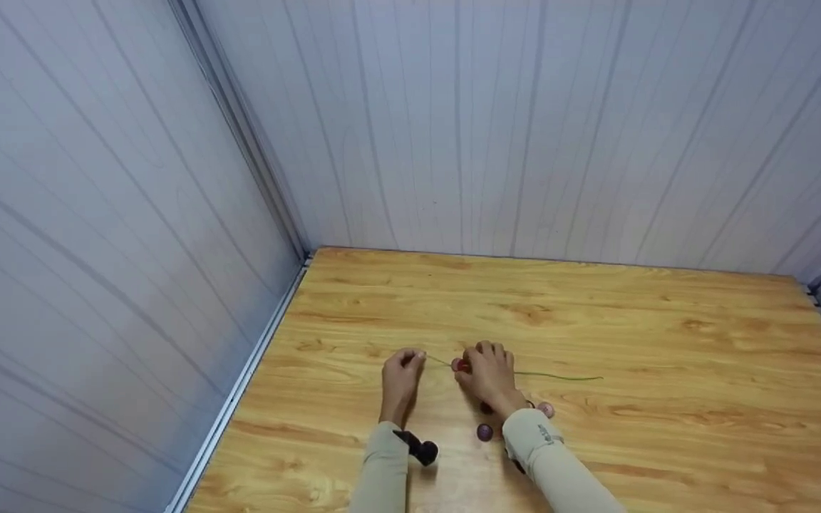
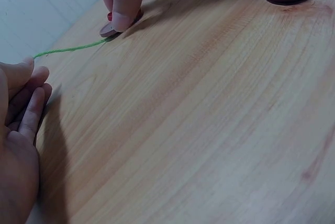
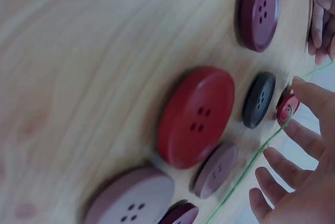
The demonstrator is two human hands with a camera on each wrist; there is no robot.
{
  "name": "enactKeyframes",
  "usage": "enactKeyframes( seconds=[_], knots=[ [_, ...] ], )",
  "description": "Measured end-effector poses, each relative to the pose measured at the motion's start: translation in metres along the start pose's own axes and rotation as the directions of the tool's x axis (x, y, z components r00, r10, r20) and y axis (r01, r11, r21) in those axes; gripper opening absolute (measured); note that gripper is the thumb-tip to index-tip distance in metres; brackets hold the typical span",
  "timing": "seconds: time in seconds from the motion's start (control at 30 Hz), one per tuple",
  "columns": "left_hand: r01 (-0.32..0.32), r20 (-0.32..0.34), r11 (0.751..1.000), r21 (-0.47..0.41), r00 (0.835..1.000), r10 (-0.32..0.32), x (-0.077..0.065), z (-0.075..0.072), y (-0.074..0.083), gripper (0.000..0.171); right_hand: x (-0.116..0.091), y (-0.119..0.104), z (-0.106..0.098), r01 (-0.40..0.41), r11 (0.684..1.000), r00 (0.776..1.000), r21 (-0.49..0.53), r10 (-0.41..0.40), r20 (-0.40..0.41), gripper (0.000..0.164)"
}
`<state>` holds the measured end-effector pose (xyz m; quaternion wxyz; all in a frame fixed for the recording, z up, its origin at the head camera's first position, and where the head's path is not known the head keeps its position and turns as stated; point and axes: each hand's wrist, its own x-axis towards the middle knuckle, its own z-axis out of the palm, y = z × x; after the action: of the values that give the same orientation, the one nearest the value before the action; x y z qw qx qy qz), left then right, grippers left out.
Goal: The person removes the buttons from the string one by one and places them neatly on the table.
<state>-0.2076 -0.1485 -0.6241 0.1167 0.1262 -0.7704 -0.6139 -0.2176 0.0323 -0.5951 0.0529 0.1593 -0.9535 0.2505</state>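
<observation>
A green string (image 1: pixel 560 376) runs across the wooden table. My left hand (image 1: pixel 400 377) pinches it between thumb and fingertip near its left end. To the right, my right hand (image 1: pixel 490 372) holds a small red button (image 3: pixel 287 110) at its edge with thumb and finger. The string passes through a hole in this button. Against its left side is a pinkish-mauve button (image 2: pixel 107 30), partly hidden by the fingers; the string comes out beside it toward the left hand. Past the right hand, the string's other end trails off to the right.
Several loose four-hole buttons lie beneath and near my right wrist: a maroon one (image 3: pixel 260 13), a black one (image 3: pixel 259 99), a large red one (image 3: pixel 198 116), a mauve one (image 3: pixel 217 169) and a larger mauve one (image 3: pixel 131 200). Pale panel walls (image 1: pixel 417 128) bound the table (image 1: pixel 667 342).
</observation>
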Motion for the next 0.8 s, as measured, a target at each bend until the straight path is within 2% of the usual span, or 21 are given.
enactKeyframes(
  seconds=[0.1, 0.2, 0.37, 0.5, 0.67, 0.8],
  knots=[
    [0.015, 0.008, 1.0, -0.002, 1.0, -0.015, -0.001, -0.001, 0.0, 0.013, 0.001, -0.003, 0.001, 0.014, 0.997, 1.0, -0.071, -0.014, 0.002, 0.03],
    [0.038, 0.022, 0.999, -0.007, 0.999, -0.038, -0.002, -0.002, 0.001, 0.014, 0.002, -0.003, 0.001, 0.012, 0.997, 1.0, -0.081, -0.01, 0.018, 0.029],
    [0.051, 0.023, 0.999, 0.0, 0.998, -0.051, -0.002, -0.002, 0.002, 0.015, 0.003, 0.001, -0.005, -0.021, 0.999, 0.998, 0.033, 0.019, 0.062, 0.02],
    [0.05, 0.021, 0.999, -0.009, 0.999, -0.049, -0.003, -0.003, 0.002, 0.016, 0.002, 0.008, -0.009, -0.049, 0.99, 0.995, 0.133, 0.037, 0.095, 0.017],
    [0.044, 0.025, 0.998, -0.032, 0.999, -0.044, -0.003, -0.003, 0.002, 0.017, 0.0, 0.018, -0.017, -0.072, 0.98, 0.988, 0.187, 0.044, 0.149, 0.016],
    [0.043, 0.028, 0.999, -0.032, 0.999, -0.042, -0.003, -0.002, 0.003, 0.017, -0.002, 0.026, -0.024, -0.075, 0.972, 0.989, 0.221, 0.043, 0.145, 0.015]
  ],
)
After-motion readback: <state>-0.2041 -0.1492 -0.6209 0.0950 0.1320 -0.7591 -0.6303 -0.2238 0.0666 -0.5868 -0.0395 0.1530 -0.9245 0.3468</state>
